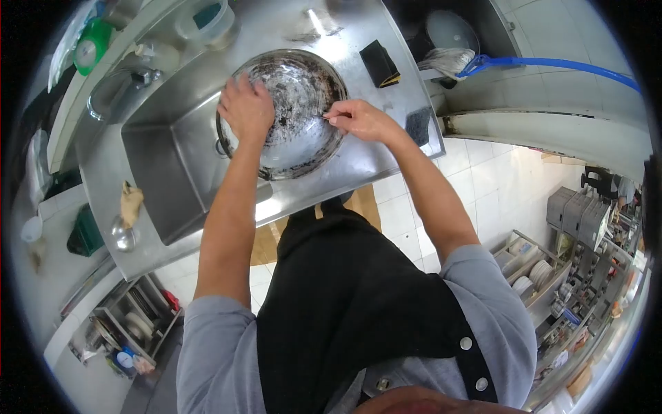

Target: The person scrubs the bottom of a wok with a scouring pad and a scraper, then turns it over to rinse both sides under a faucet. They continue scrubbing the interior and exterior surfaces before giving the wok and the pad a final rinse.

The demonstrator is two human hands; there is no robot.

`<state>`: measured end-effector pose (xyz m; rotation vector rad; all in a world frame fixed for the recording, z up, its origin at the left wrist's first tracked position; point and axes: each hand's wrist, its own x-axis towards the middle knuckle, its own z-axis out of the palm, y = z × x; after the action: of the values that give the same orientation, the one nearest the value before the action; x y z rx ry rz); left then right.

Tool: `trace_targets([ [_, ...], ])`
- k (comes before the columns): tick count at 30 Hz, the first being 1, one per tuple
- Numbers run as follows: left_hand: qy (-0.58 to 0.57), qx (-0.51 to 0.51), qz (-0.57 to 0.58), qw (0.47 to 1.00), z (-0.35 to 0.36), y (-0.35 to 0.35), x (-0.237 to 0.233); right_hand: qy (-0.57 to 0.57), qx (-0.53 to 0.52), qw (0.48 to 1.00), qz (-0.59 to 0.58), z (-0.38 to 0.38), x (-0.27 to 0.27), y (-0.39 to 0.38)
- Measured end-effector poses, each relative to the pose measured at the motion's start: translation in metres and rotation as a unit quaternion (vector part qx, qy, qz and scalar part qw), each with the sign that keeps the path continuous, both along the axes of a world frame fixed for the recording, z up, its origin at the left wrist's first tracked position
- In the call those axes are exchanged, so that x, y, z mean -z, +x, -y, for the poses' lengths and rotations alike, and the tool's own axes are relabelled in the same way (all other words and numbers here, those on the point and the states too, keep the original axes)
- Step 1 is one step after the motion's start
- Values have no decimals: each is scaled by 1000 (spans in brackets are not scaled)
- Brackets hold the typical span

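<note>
A large round metal pan (300, 141), its surface streaked with black burnt marks, rests on the steel counter and partly overhangs the sink basin. My left hand (246, 109) lies on the pan's left side, its fingers spread. At the right side of the pan, my right hand (363, 121) is closed in a pinch, with the fingertips over the surface near the rim. Something small and dark may be between them, but I cannot make out what. A small ring handle (219, 146) shows at the pan's left edge.
The steel sink basin (162, 165) lies to the left, with a faucet (141, 77) behind it. On the counter are a black box-like item (379, 63), a dark flat pad (418, 125), a plastic tub (207, 24) and a metal ball-shaped item (125, 238). A blue hose (552, 62) runs at right.
</note>
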<state>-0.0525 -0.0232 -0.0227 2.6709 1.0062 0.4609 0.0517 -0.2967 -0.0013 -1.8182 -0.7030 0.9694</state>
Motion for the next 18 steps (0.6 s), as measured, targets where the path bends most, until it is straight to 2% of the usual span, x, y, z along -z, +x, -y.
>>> trace_targets([
  [2,0,4,0,1000,0,0,-1,-30,36,998,-45,-6,3,31],
  [5,5,7,-3,1000,-2,-2,-1,87,68,991,-69,-1,45,17],
  [8,12,3,-7,1000,2,-4,4,34,81,993,-83,9,17,-37],
  [9,13,5,-9,1000,0,-3,5,57,43,997,-16,12,25,-27],
  [13,10,1,-9,1000,-2,1,2,93,169,961,-198,7,31,4],
  [17,10,-5,-17,1000,0,-1,3,68,154,968,-186,21,45,-59],
  [18,9,-6,-17,1000,0,-1,3,71,155,966,-196,24,39,-55],
])
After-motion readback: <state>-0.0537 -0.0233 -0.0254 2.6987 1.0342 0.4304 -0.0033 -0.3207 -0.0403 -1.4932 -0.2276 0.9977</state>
